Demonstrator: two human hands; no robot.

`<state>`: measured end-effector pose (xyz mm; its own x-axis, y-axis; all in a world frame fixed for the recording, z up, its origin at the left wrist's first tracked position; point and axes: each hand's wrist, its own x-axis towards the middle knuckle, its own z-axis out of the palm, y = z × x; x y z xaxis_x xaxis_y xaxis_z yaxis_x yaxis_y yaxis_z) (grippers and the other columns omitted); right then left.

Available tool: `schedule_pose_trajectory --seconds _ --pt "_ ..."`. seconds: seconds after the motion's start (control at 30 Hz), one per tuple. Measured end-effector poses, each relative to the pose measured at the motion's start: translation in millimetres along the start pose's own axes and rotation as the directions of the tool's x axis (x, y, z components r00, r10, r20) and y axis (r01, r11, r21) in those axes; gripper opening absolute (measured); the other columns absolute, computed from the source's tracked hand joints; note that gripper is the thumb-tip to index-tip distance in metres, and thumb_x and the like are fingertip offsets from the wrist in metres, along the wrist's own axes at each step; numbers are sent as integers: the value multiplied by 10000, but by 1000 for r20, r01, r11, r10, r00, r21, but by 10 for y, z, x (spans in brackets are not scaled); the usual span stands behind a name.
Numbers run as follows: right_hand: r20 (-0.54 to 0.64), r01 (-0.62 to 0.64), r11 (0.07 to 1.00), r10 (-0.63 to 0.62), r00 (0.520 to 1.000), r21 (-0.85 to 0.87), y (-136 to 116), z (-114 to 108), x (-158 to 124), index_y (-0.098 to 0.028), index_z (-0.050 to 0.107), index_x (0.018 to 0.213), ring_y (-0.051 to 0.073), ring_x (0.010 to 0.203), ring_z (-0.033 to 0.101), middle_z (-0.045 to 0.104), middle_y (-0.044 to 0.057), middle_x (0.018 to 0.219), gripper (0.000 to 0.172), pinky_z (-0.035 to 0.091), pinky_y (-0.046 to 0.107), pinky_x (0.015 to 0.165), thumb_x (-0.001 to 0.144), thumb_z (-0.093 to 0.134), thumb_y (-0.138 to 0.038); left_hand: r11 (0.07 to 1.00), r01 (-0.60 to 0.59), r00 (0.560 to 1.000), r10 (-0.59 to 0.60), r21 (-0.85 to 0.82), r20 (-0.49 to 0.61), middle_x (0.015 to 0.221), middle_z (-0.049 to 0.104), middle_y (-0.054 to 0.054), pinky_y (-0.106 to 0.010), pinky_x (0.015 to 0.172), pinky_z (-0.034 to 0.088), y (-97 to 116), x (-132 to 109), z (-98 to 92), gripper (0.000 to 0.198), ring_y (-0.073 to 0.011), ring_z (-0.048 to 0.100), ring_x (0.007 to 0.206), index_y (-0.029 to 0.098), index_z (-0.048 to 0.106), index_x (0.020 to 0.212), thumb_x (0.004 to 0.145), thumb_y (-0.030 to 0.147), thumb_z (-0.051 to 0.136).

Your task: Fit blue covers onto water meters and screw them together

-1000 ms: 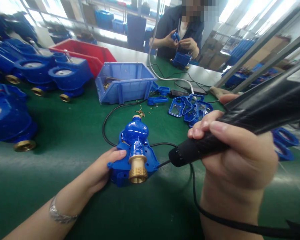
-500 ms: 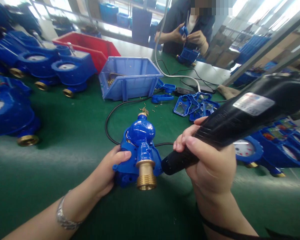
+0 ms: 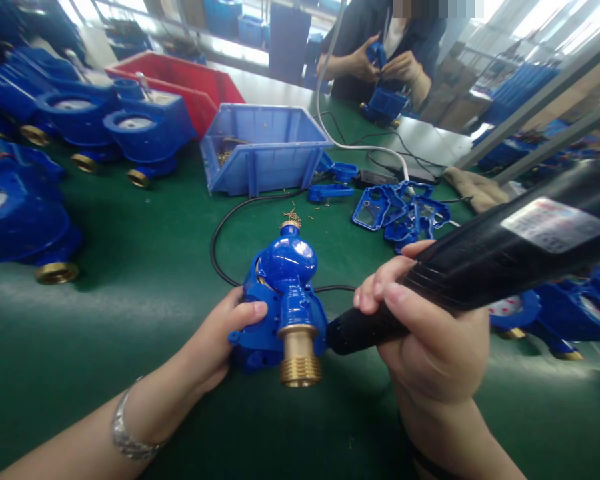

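Observation:
A blue water meter (image 3: 287, 260) with a threaded brass end lies on its side on the green table. My left hand (image 3: 230, 333) is closed round its left side, thumb on the blue casing. My right hand (image 3: 425, 327) grips a black power screwdriver (image 3: 485, 260), whose front end meets the right side of the meter; the tip itself cannot be made out. Small brass screws (image 3: 293, 215) lie in a loose pile just behind the meter.
Behind stand a light-blue bin (image 3: 280, 167) with screws and a red bin (image 3: 180, 87). Blue meters (image 3: 140, 143) fill the left, more (image 3: 555, 313) the right. Blue frames (image 3: 400, 213) and cables lie behind the screwdriver. Across the table, a person's hands (image 3: 400, 67) hold a blue part.
The view has shifted slightly. My right hand and the screwdriver have moved a little to the right and the screwdriver lies flatter. Both hands keep their hold.

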<state>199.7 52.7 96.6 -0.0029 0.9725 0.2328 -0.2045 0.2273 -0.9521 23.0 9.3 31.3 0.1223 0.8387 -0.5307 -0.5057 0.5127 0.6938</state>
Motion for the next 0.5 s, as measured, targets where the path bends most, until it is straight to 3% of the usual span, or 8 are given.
schedule_pose_trajectory --seconds 0.27,0.37,0.5 --pt "66 -24 999 21 998 45 -24 -4 70 -227 556 1001 127 490 547 590 -64 594 380 456 289 522 648 613 -96 1000 -6 995 7 -8 99 1057 705 -145 -416 860 501 14 55 -55 500 -295 670 922 109 579 1133 705 341 690" --pt "81 -2 1000 0 997 24 -236 37 168 -234 610 974 143 496 552 591 -50 590 392 451 307 522 610 615 -88 1000 9 991 -6 -22 136 1025 715 -153 -423 862 496 34 70 -64 471 -297 676 906 94 608 1093 701 344 682" --pt "-48 196 977 -200 979 -90 -673 72 249 -251 680 833 120 504 540 582 -36 591 256 447 299 522 654 554 -118 1000 7 992 -7 -5 123 1053 699 -177 -458 895 468 37 81 -82 523 -309 672 924 80 584 1128 690 352 678"
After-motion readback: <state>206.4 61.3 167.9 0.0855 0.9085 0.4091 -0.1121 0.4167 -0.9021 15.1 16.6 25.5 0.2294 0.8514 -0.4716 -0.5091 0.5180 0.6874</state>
